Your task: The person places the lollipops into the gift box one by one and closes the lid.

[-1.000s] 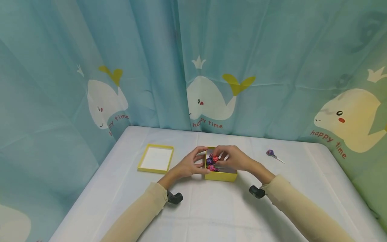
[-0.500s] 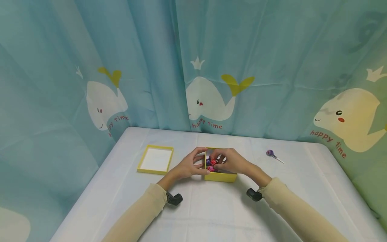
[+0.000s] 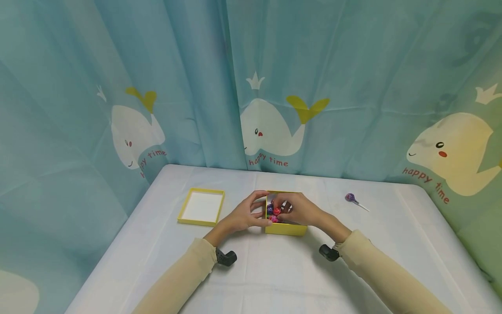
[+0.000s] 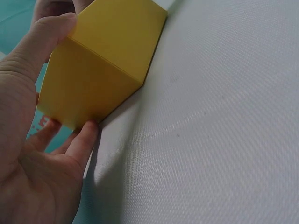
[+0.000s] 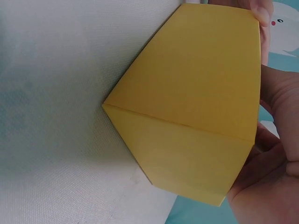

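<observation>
A yellow open-topped box (image 3: 286, 230) stands mid-table, with several wrapped lollipops, among them a purple one (image 3: 270, 209) and a pink one (image 3: 273, 219), along its left side. My left hand (image 3: 245, 213) grips the box at its left end, thumb at the near corner and fingers spread toward the far one; the left wrist view shows the thumb on the top edge of the box (image 4: 93, 60). Reaching inside, my right hand (image 3: 301, 209) pinches a red lollipop (image 3: 276, 211) among the others. In the right wrist view the box wall (image 5: 187, 74) hides those fingertips.
A shallow yellow lid (image 3: 201, 207) with a white inside lies to the left of the box. One purple lollipop (image 3: 350, 197) with a white stick lies at the back right of the white-covered table (image 3: 266, 279). A blue whale-print curtain (image 3: 204, 87) hangs behind.
My right hand has moved slightly left and down into the box with the red lollipop. The left hand keeps its place on the box.
</observation>
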A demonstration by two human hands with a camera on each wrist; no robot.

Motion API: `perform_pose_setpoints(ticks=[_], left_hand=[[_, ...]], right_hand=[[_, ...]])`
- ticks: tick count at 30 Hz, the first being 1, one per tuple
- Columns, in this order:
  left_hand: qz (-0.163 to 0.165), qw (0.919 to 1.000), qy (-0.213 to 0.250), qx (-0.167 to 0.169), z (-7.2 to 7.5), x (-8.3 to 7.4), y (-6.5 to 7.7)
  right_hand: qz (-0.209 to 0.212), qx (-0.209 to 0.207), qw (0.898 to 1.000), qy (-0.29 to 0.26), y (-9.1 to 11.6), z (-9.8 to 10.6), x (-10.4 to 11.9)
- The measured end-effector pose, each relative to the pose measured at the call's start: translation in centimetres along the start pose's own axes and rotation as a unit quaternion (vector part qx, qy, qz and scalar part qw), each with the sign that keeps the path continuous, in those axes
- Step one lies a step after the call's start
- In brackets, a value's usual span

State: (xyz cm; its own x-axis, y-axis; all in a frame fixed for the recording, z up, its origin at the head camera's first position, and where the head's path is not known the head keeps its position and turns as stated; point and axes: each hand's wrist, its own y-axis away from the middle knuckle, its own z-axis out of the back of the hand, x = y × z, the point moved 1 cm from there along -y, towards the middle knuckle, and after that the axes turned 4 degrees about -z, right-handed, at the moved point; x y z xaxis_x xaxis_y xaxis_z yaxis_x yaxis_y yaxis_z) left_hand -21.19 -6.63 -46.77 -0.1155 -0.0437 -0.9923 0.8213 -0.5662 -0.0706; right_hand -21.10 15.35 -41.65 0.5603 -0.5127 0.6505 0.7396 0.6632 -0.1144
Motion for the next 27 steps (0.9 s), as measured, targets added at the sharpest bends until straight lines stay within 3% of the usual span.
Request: perform_pose_setpoints(ticks=[14, 27], left_hand=[[-0.004, 1.0000, 0.006, -0.001, 0.04, 0.09, -0.09], [-0.008, 0.9999, 0.009, 0.005, 0.06, 0.11, -0.08]], right_hand=[[-0.013, 0.012, 0.998, 0.068, -0.13, -0.34, 0.05], [-0.005, 0.025, 0.997, 0.072, -0.13, -0.35, 0.24]])
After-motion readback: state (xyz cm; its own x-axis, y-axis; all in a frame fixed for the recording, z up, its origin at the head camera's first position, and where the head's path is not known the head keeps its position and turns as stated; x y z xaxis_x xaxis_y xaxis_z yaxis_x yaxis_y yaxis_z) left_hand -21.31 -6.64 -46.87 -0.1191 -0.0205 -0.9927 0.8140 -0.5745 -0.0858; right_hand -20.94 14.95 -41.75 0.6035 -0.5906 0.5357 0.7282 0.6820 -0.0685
